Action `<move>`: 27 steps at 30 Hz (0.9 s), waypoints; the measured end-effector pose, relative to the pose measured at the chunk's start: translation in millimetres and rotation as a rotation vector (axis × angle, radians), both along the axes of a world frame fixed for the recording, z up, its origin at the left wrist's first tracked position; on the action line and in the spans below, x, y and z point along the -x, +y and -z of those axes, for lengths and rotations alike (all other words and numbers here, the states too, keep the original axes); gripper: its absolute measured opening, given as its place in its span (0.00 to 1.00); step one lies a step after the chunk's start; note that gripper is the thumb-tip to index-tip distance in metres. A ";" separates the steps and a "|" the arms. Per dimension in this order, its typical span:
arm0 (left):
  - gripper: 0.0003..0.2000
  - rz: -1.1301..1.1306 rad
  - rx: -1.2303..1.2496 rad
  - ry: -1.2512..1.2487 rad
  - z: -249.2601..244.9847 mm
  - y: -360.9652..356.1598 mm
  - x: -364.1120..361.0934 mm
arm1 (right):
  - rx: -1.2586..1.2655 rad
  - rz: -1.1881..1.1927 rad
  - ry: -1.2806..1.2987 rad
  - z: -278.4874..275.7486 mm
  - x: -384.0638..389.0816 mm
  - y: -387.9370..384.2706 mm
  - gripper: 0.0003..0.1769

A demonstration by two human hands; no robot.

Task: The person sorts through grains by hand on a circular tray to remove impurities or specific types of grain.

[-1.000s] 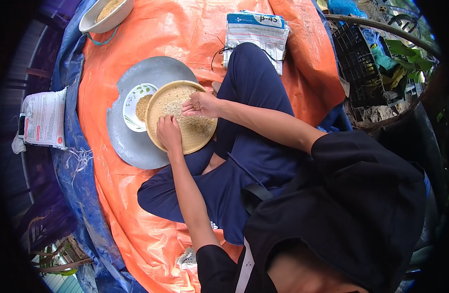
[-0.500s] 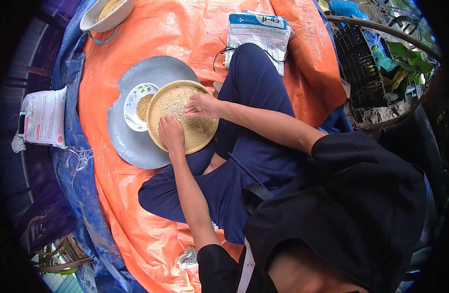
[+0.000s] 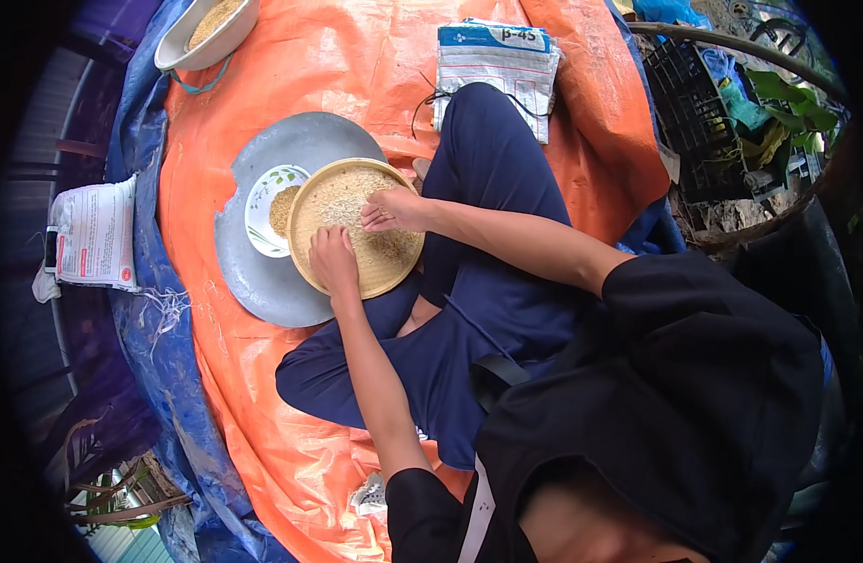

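A round woven winnowing tray (image 3: 308,202) rests near my crossed legs, overlapping a grey metal disc. Pale grains (image 3: 342,208) lie spread in it, with a browner heap toward the near right side. My left hand (image 3: 334,263) reaches over the tray's near left rim, fingers bent and held together at the grains. Over the right half of the tray is my right hand (image 3: 392,209), its fingers drawn together just above the grains. What either hand pinches is too small to make out. Partly under the tray, a white leaf-patterned plate (image 3: 256,218) holds brown grain (image 3: 280,208).
The grey disc (image 3: 249,286) lies on an orange tarp (image 3: 234,375) edged by a blue one (image 3: 174,413). A white basin (image 3: 174,47) of grain stands at top left. Folded sacks (image 3: 492,80), a black crate (image 3: 689,113) and a printed bag (image 3: 94,235) surround my seat.
The whole view has shifted slightly, so things appear a little to the right. Both hands stay over the tray, with small changes in their fingers.
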State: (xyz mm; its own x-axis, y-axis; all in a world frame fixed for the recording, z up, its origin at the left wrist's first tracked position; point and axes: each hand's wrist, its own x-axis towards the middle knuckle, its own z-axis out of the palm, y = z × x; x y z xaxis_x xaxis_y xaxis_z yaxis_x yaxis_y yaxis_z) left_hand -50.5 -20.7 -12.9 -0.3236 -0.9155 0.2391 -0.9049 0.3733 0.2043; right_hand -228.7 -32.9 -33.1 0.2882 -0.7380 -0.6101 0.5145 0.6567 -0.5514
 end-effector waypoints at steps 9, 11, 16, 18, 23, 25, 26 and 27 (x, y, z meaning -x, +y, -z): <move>0.05 -0.057 0.014 -0.202 16.2 -3.1 7.3 | -0.010 -0.080 0.023 -7.3 -3.0 -0.4 0.19; 0.04 -0.062 0.013 -0.219 14.9 -0.3 9.0 | -0.012 -0.082 0.033 -6.3 -2.3 0.8 0.19; 0.05 -0.094 0.026 -0.039 12.9 2.9 5.2 | -0.008 -0.070 0.039 -4.7 0.5 1.6 0.20; 0.05 -0.107 0.037 0.116 6.2 1.6 1.6 | -0.007 -0.054 0.047 -3.6 0.8 1.7 0.20; 0.06 -0.140 -0.199 0.442 -11.1 2.2 -4.2 | -0.006 -0.066 0.027 -12.0 -0.4 5.4 0.20; 0.07 -0.109 -0.212 0.557 -16.7 5.1 -0.9 | -0.019 -0.083 -0.014 -11.4 -1.3 5.7 0.21; 0.08 -0.100 -0.220 0.616 -18.7 7.8 2.8 | -0.036 -0.097 -0.048 -11.0 -2.4 5.2 0.21; 0.09 -0.090 -0.228 0.673 -23.0 10.3 6.6 | -0.054 -0.110 -0.082 -11.0 -3.3 4.9 0.21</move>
State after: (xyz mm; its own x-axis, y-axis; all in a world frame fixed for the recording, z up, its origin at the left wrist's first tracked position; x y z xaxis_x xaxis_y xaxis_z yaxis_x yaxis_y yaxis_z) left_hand -57.1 -10.4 10.2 -0.0935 -0.9827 0.1601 -0.5805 0.1844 0.7931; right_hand -225.4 -28.0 -22.1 0.4161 -0.6660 -0.6191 0.4801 0.7391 -0.4725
